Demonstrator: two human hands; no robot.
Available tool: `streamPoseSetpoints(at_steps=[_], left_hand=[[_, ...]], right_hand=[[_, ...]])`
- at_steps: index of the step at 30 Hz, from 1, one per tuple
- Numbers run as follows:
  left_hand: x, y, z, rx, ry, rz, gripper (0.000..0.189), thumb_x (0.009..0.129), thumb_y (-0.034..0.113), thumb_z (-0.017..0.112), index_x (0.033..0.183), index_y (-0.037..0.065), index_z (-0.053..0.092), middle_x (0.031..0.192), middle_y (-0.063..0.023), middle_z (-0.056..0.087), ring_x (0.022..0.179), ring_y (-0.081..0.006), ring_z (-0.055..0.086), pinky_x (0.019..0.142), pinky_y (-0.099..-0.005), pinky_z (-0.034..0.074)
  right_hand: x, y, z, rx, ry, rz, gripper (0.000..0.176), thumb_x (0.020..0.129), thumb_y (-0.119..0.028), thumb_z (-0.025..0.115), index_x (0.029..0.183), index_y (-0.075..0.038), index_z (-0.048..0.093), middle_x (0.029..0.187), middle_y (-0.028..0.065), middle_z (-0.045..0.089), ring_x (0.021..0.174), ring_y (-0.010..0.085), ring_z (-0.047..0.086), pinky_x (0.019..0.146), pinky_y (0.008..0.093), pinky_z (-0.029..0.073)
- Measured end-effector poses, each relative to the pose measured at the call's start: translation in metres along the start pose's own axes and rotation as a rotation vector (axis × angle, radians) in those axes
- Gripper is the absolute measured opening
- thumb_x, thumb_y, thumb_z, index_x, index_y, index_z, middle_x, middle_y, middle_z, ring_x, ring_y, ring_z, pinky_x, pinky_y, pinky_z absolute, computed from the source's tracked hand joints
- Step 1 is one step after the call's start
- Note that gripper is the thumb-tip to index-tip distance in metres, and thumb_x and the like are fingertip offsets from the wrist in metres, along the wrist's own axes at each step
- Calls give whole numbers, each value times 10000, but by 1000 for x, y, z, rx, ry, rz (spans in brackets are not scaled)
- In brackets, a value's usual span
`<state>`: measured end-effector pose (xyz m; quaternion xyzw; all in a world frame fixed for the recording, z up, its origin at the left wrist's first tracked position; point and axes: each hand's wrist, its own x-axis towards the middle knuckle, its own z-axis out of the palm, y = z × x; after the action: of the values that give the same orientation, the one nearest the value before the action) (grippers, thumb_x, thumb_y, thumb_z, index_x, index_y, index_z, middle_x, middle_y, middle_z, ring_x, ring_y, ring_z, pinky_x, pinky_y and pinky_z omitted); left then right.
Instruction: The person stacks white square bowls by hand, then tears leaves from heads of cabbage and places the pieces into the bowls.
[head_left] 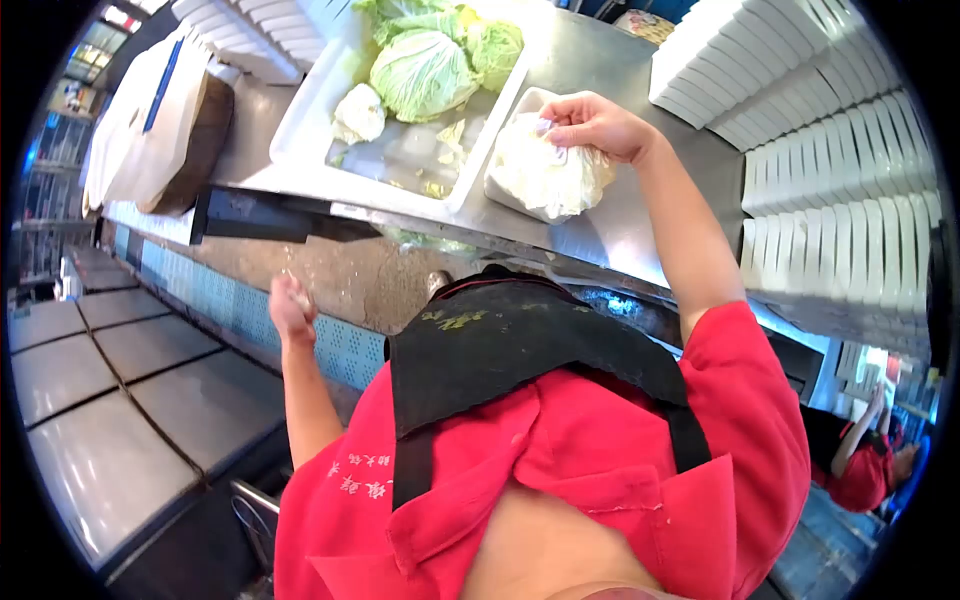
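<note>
My right hand (590, 128) is closed, its fingers pinching the top of a crinkled, pale plastic bag (560, 185). The bag sits in a small white container (497, 182) on the steel counter, and I cannot make out its contents. To its left, a large white tub (300, 125) holds cabbages (425, 75), a smaller pale piece of vegetable (359, 114) and loose leaf scraps in water. My left hand (292, 308) hangs away from the counter, above the floor. Its fingers are curled and slightly blurred; anything inside them is hidden.
Tall stacks of white foam-like containers (840, 165) stand on the counter at right. A white lidded box (150, 120) is at the far left end. Steel cabinets (130, 390) line the left side. Another person in red (865, 470) is at far right.
</note>
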<state>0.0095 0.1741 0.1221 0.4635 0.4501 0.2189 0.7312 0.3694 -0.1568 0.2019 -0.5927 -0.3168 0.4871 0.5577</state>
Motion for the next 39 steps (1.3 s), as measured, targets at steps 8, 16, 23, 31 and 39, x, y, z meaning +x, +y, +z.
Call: streamPoseSetpoints(at_steps=[8,16,23,31,39], left_hand=[[-146,-277,-311,1329,407,-659,295,822,310,534,905,29,563,729,-106,550,675,-283,550,577,-364,426],[-126,-302,-189,1550,-87,-257,314,800,274,581,960,5,555,790,-152,566,758,-330,553,641,-385,437],[-76,-11,165,935,-386,1130,204,788,63,596,975,-17,584,935,-162,588,858,-322,566,752,-366,461],[-44,-20,299,1701,-996,1111,152,730,76,614,871,36,652,881,-106,627,886,-275,595,774,-375,478],[105,64,223,977,-472,1081,271,706,52,587,961,76,677,859,-138,669,795,-259,644,740,-331,503]], right_hand=[[36,7,-8,-990,155,37,233,694,-102,660,908,-25,611,788,100,624,744,198,579,697,312,459],[42,23,-11,-1162,119,-420,253,704,-151,688,906,-48,576,863,116,612,797,288,593,710,334,481],[34,31,-30,-1386,469,-1003,98,764,-149,645,813,-87,587,893,70,614,795,264,597,658,327,496],[-7,43,15,-1348,443,-267,95,697,-85,597,780,-42,614,809,134,591,816,316,591,701,388,480],[-22,46,80,-1324,907,-492,113,724,-55,604,833,-30,587,902,104,571,889,288,554,767,405,454]])
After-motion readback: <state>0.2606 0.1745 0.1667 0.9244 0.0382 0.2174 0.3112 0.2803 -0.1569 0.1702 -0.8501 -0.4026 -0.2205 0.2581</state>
